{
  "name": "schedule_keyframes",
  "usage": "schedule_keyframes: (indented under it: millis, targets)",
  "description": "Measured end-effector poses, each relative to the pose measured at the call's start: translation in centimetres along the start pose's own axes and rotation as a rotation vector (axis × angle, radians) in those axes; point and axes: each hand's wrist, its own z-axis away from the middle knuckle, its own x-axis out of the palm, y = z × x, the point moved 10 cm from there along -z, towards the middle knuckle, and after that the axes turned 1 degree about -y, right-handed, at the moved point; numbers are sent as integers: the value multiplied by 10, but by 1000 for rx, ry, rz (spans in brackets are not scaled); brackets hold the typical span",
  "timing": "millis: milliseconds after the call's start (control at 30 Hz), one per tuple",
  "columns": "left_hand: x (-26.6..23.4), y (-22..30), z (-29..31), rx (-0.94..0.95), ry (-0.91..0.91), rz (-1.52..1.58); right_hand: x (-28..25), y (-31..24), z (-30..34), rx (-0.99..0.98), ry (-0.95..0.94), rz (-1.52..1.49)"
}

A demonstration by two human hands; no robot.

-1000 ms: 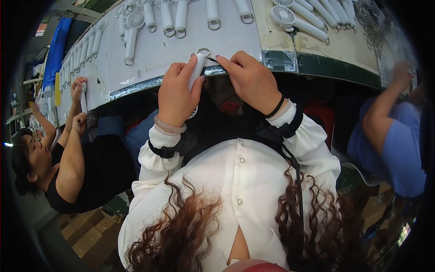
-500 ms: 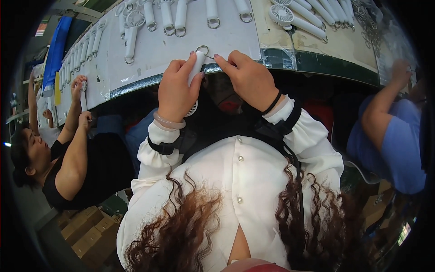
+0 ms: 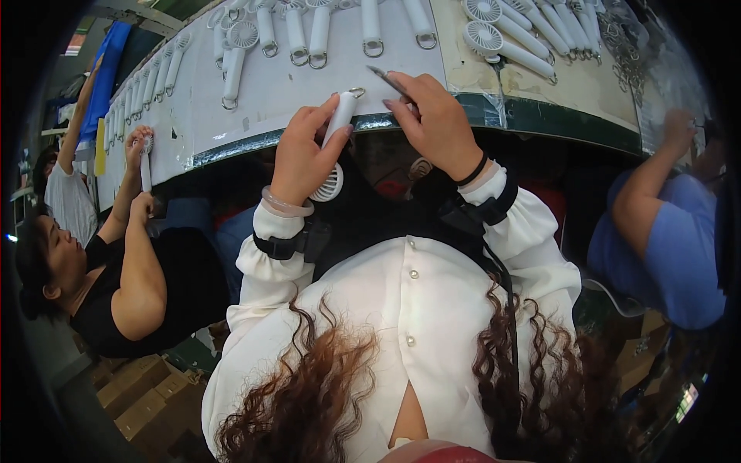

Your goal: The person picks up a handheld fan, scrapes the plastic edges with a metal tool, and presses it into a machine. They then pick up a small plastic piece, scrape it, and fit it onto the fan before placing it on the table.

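My left hand (image 3: 305, 158) is closed around a white handheld fan (image 3: 340, 117), handle end up and tilted a little to the right. A metal ring (image 3: 356, 92) sits on that end; the round fan head shows below my palm. My right hand (image 3: 440, 127) grips a slim, pointed metal tool (image 3: 388, 80), which juts out past the fingers toward the upper left. It is apart from the ring. Both hands are at the near edge of the white worktable (image 3: 270, 100).
Handheld fans with rings (image 3: 235, 65) lie in rows across the table. More fans (image 3: 517, 54) and a heap of metal rings (image 3: 625, 58) are at the right. One person (image 3: 116, 285) works at left with a fan; another person in blue (image 3: 664, 224) sits at right.
My right hand has drawn the tool away from the ring and turned its tip up and left. The fan's ring now looks narrower, seen more edge-on, and more of the fan head shows.
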Motion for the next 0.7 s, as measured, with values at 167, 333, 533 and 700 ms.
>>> schedule_keyframes:
  millis: [167, 333, 533, 700]
  targets:
    - [12, -16, 5, -199, -155, 572, 33, 30, -17, 320, -184, -573]
    - [27, -8, 13, -364, -321, 1073, 57, 4, -27, 262, -414, -788]
    - [26, -1, 16, -438, -323, 1609, 67, 34, -7, 726, -416, -1006]
    - [7, 5, 8, -314, -41, 2056, 63, 37, -9, 776, -250, -1191]
